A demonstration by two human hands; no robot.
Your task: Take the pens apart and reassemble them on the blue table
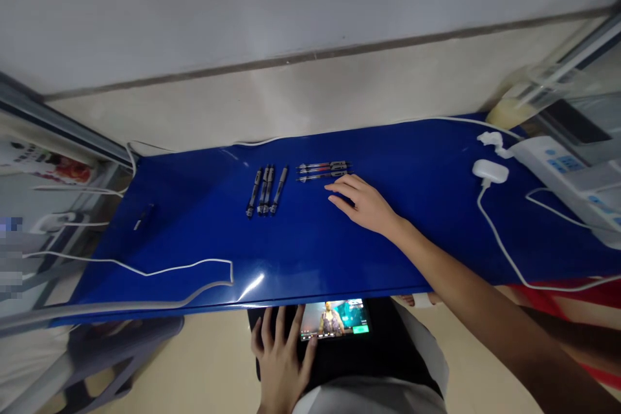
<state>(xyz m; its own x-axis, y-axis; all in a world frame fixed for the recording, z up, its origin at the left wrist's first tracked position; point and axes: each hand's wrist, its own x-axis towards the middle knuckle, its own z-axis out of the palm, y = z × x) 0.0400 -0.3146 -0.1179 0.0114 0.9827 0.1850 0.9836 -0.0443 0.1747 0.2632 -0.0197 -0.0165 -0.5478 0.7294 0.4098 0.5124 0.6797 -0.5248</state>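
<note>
My right hand (361, 204) lies flat on the blue table (310, 239), fingers stretched toward three pens (323, 170) laid side by side; the fingertips are just short of them, holding nothing. A second group of several pens (266, 191) lies further left. My left hand (280, 356) is below the table edge, fingers spread over the left end of a phone (334, 319) with a lit screen on my lap.
A white cable (160, 270) loops across the table's near left. A lone pen (143, 216) lies far left. A white earbud case (490, 171) with its cable and a white device (567, 174) sit at the right end. A wall runs behind.
</note>
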